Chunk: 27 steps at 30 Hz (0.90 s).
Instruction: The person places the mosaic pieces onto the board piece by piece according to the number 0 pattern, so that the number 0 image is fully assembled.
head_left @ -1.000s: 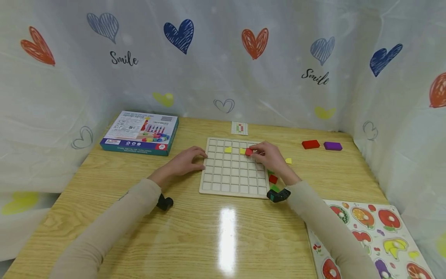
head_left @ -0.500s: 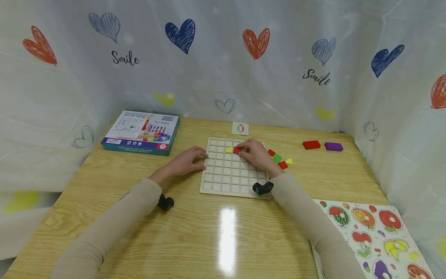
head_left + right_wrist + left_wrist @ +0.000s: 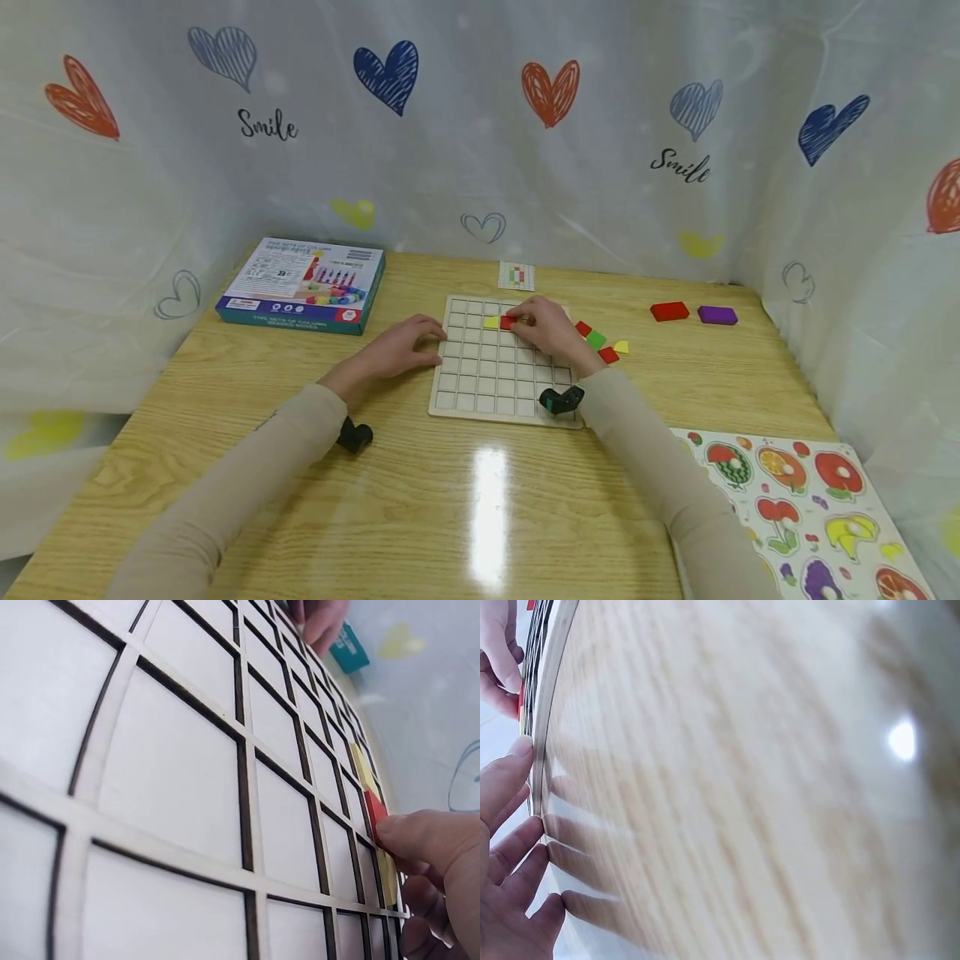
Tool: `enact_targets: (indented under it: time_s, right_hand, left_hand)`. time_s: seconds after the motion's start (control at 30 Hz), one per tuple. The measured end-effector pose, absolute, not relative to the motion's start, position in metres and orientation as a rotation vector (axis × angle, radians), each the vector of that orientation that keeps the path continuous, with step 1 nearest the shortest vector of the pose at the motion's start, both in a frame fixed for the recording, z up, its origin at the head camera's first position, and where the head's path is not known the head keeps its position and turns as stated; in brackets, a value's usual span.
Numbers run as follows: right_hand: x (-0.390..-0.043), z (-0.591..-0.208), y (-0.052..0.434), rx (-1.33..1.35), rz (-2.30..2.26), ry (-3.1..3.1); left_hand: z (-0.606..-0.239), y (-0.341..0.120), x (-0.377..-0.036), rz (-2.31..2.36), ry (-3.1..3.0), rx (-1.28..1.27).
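Red tile point(image 3: 507, 322) on grid board point(image 3: 480, 379)

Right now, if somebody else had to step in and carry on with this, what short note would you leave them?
Left hand: fingers flat against the left edge of the grid board, steadying it.
Right hand: fingertips on a red tile in the board's second row, beside a yellow tile; whether the grip is a pinch or a press is unclear.
Done: yellow tile is in a cell; anything under the right hand is hidden.
Left: loose tiles beside the board's right edge; most cells are bare. The pattern card lies behind the board.
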State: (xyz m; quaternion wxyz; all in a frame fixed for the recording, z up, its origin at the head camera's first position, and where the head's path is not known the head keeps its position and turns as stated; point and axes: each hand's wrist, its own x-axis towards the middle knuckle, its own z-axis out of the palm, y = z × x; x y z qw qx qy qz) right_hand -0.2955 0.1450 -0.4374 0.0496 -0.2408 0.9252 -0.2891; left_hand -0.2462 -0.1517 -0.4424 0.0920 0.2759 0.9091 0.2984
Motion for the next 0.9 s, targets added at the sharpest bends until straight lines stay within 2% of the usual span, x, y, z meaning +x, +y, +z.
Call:
enact_targets:
  time_s: [0.7, 0.9]
  right_hand:
    - [-0.297, -0.441, 0.145, -0.764, -0.947, 2.804]
    - [-0.286, -0.443, 0.156, -0.675, -1.057, 2.806]
  left_hand:
    - [-0.442, -0.153, -0.245, 0.891, 2.693, 0.820]
    - [-0.442, -0.153, -0.245, 0.890, 2.699, 0.829]
